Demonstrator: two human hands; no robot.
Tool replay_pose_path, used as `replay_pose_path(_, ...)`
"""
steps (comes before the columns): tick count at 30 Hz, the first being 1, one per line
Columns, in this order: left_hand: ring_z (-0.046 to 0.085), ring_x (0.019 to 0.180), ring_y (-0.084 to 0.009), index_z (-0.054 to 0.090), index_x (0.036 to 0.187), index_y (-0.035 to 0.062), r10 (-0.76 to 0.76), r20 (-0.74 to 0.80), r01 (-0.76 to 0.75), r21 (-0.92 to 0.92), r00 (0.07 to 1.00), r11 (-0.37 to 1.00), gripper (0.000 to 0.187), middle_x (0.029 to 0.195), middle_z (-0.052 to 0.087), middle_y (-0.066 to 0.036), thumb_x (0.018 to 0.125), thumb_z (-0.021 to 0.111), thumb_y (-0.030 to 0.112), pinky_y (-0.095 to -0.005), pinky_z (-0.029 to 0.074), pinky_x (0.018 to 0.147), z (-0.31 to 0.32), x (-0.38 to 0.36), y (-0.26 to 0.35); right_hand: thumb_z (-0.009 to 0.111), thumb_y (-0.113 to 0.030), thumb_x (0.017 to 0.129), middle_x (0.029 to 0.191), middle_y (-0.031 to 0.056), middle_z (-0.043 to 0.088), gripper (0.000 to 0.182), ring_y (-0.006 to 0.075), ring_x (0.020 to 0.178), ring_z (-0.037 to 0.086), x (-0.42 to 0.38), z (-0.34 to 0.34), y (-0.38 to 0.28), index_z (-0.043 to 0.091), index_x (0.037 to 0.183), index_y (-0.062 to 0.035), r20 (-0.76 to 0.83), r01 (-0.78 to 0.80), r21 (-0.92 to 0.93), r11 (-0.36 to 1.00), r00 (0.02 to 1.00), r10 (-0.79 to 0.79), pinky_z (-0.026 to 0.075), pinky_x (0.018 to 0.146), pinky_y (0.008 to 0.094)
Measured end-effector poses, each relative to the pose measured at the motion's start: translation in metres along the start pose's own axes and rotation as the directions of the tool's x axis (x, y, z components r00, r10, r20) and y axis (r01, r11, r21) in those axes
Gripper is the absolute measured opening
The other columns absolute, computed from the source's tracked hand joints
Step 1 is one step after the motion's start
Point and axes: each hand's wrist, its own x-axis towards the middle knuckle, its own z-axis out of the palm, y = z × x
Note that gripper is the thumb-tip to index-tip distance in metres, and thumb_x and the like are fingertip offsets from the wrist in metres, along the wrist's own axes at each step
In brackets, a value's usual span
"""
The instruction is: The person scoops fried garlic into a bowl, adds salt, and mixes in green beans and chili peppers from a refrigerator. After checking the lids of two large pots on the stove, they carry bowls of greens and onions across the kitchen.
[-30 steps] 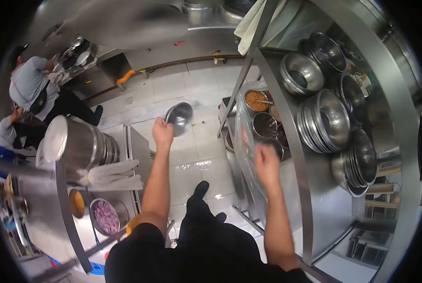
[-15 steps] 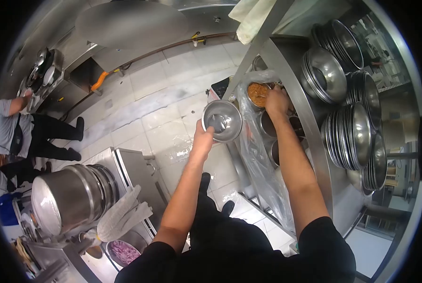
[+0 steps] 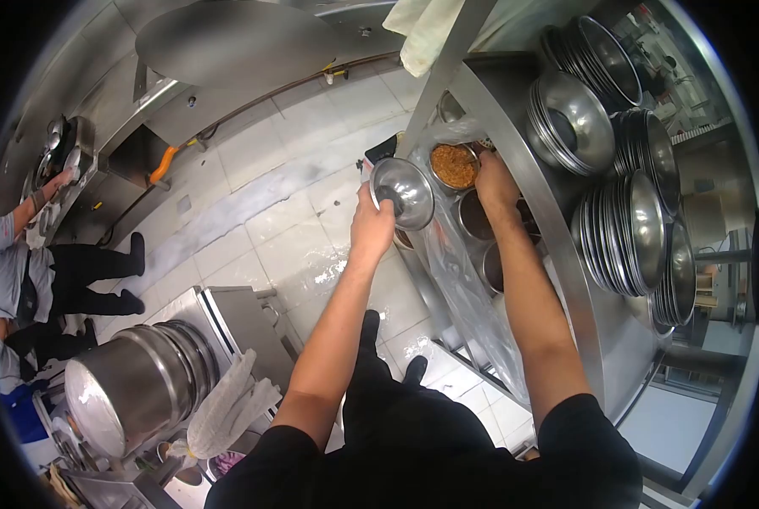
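Observation:
My left hand (image 3: 372, 222) grips a round steel bowl (image 3: 405, 191) by its near rim, thumb inside, tilted so its inside faces me. At the shelf, my right hand (image 3: 496, 182) is closed on a spoon (image 3: 479, 149), mostly hidden by the fingers. It is beside a round container of orange-brown chopped food (image 3: 453, 165). Nearer me, below that container, two more round metal containers (image 3: 474, 216) stand in the row. Clear plastic sheeting (image 3: 464, 297) hangs along the shelf's front.
Stacks of steel bowls (image 3: 621, 233) fill the upper shelf at right, behind a slanting metal post (image 3: 532, 170). At left are a large pot (image 3: 116, 390) and a cloth (image 3: 226, 411) on a counter. Another person (image 3: 27, 254) stands at the far-left stove. The tiled floor (image 3: 294, 246) looks wet.
The bowl in my left hand has shifted slightly right and up, tilting more toward the shelf. My right hand stays by the orange-brown food. The whole view has turned a little.

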Motion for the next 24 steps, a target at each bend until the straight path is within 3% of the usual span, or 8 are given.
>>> replay_pose_path(2,0.058,0.120,-0.0461,0.035,0.147,0.0004,-0.004,-0.013,0.004,0.051,1.000,0.999,0.062,0.128,0.060,-0.033,0.093,0.047,0.027,-0.0483,0.043,0.105,0.005,0.000,0.003,0.062,-0.015,0.088,0.101,0.0161,0.067,0.017,0.0368,0.100,0.063,-0.004,0.000,-0.001,0.074,0.098,-0.0084,0.011,-0.007,0.037,0.999,1.000,0.006,0.051,0.088,0.0491)
replay_pose_path(6,0.058,0.121,-0.0446,0.035,0.147,-0.0009,-0.010,-0.007,0.010,0.068,1.000,0.998,0.062,0.129,0.059,-0.032,0.093,0.048,0.027,-0.0482,0.044,0.105,0.011,0.001,0.010,0.060,-0.014,0.088,0.109,0.0218,0.069,0.026,0.0353,0.102,0.067,-0.011,-0.002,-0.018,0.072,0.107,-0.0004,0.174,0.077,-0.100,0.992,0.983,-0.059,0.051,0.092,0.0480)
replay_pose_path(11,0.059,0.120,-0.0437,0.036,0.146,-0.0015,0.010,0.002,-0.010,0.049,1.000,0.999,0.061,0.128,0.060,-0.032,0.094,0.047,0.027,-0.0477,0.045,0.103,0.012,0.001,0.010,0.062,-0.018,0.084,0.103,0.0178,0.072,0.026,0.0336,0.100,0.069,-0.005,0.005,-0.028,0.075,0.103,-0.0060,0.442,-0.247,0.089,0.965,0.878,0.184,0.052,0.090,0.0464)
replay_pose_path(13,0.065,0.111,-0.0415,0.036,0.146,-0.0010,0.039,-0.016,-0.038,0.048,0.999,0.998,0.060,0.125,0.061,-0.032,0.094,0.048,0.027,-0.0464,0.050,0.096,0.012,0.003,0.005,0.062,-0.017,0.084,0.097,0.0163,0.073,0.025,0.0325,0.093,0.069,0.001,0.014,-0.015,0.076,0.102,-0.0066,0.467,-0.320,0.192,0.928,0.861,0.200,0.053,0.085,0.0439)
replay_pose_path(16,0.070,0.094,-0.0336,0.029,0.149,0.0025,-0.071,0.101,0.079,-0.076,0.992,0.994,0.060,0.122,0.062,-0.028,0.099,0.048,0.029,-0.0383,0.063,0.066,0.000,-0.009,0.027,0.062,-0.014,0.087,0.091,0.0139,0.073,0.022,0.0257,0.086,0.070,-0.004,0.038,0.009,0.075,0.101,-0.0036,0.394,-0.386,0.396,0.833,0.891,0.225,0.053,0.078,0.0361)
replay_pose_path(19,0.072,0.074,-0.0313,0.035,0.145,0.0002,-0.066,0.072,0.073,-0.104,0.995,0.992,0.058,0.108,0.066,-0.029,0.097,0.050,0.028,-0.0399,0.058,0.064,0.001,-0.009,0.028,0.063,-0.016,0.091,0.097,0.0141,0.073,0.021,0.0248,0.090,0.069,-0.003,0.014,0.004,0.075,0.102,-0.0021,0.480,-0.509,0.498,0.702,0.836,0.266,0.052,0.082,0.0347)
replay_pose_path(22,0.069,0.100,-0.0312,0.030,0.148,0.0016,-0.090,0.134,0.108,-0.135,0.987,0.985,0.057,0.125,0.060,-0.027,0.101,0.048,0.028,-0.0366,0.064,0.065,0.003,-0.006,0.027,0.063,-0.016,0.093,0.103,0.0137,0.072,0.020,0.0232,0.095,0.068,-0.006,-0.015,-0.009,0.074,0.103,-0.0013,0.484,-0.556,0.508,0.657,0.816,0.316,0.050,0.086,0.0340)
replay_pose_path(24,0.069,0.100,-0.0314,0.030,0.148,0.0018,-0.084,0.142,0.106,-0.148,0.986,0.983,0.056,0.126,0.060,-0.026,0.101,0.048,0.027,-0.0368,0.064,0.065,0.005,-0.006,0.026,0.064,-0.015,0.094,0.104,0.0128,0.071,0.019,0.0229,0.096,0.067,-0.014,-0.023,-0.013,0.073,0.104,-0.0016,0.424,-0.475,0.567,0.673,0.869,0.256,0.050,0.086,0.0340)
